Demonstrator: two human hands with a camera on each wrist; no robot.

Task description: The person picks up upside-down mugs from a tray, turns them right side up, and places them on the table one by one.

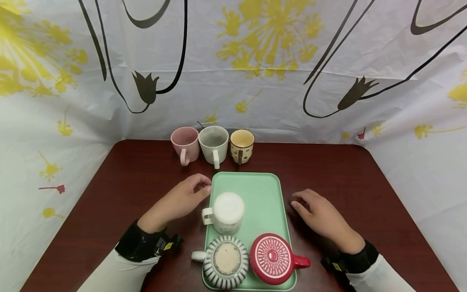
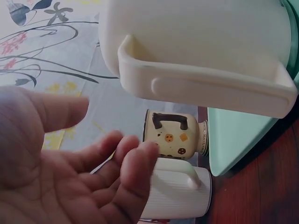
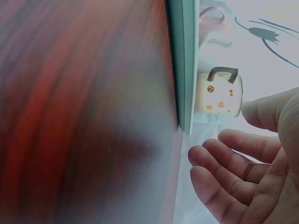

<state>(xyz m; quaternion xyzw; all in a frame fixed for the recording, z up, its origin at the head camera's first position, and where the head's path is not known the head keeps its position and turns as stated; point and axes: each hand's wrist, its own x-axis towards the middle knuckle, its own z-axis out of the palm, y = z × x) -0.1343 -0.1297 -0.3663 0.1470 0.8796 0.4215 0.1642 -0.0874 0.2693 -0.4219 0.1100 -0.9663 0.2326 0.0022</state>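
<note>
Three mugs stand upside down on a green tray [image 1: 260, 190]: a white mug [image 1: 228, 211], a grey-and-white striped mug [image 1: 226, 261] and a red mug [image 1: 272, 258]. My left hand [image 1: 184, 197] is beside the tray's left edge, fingers loosely bent and holding nothing; the white mug's handle [image 2: 205, 86] is close to it in the left wrist view. On the tray's other side my right hand [image 1: 322, 215] hovers or rests near the table, relaxed, with nothing in it. Its thumb and fingers are apart in the right wrist view [image 3: 247, 163].
Behind the tray, a pink mug [image 1: 185, 142], a pale ribbed mug [image 1: 213, 142] and a cream mug with a brown handle [image 1: 242, 145] stand upright in a row. They sit on the dark red-brown table [image 1: 321, 166], near its far edge. A patterned cloth [image 1: 273, 105] hangs behind.
</note>
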